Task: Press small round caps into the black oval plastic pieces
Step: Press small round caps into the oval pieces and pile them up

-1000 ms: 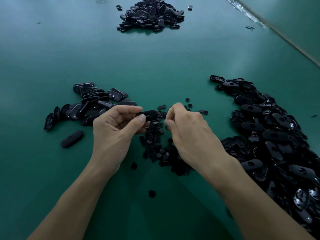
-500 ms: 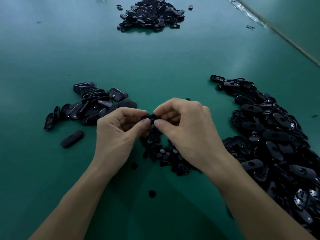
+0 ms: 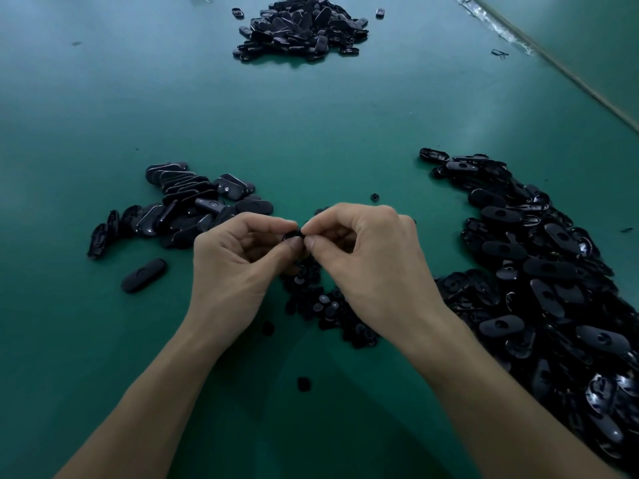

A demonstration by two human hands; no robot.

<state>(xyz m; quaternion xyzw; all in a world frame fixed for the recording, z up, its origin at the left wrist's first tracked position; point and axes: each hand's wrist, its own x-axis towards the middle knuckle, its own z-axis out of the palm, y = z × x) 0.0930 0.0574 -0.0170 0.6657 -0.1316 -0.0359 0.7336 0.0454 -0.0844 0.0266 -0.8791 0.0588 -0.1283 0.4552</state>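
Note:
My left hand [image 3: 238,261] and my right hand [image 3: 366,257] meet fingertip to fingertip above the green table. Between them they pinch one black oval piece [image 3: 293,234], mostly hidden by thumbs and fingers. Whether a small round cap sits in it is hidden. Under and just behind my hands lies a heap of small round caps [image 3: 321,305]. A big pile of oval pieces [image 3: 539,271] spreads along the right. A smaller pile of oval pieces [image 3: 186,205] lies at the left.
One oval piece [image 3: 143,275] lies alone at the left. Loose caps [image 3: 303,383] dot the green table [image 3: 311,133] in front of my wrists. A third heap of black pieces [image 3: 301,27] sits far back. The table's edge [image 3: 553,60] runs diagonally at top right.
One second ago my hands were apart, the left holding the oval piece. My right hand moved left and joined it; now both pinch the piece together.

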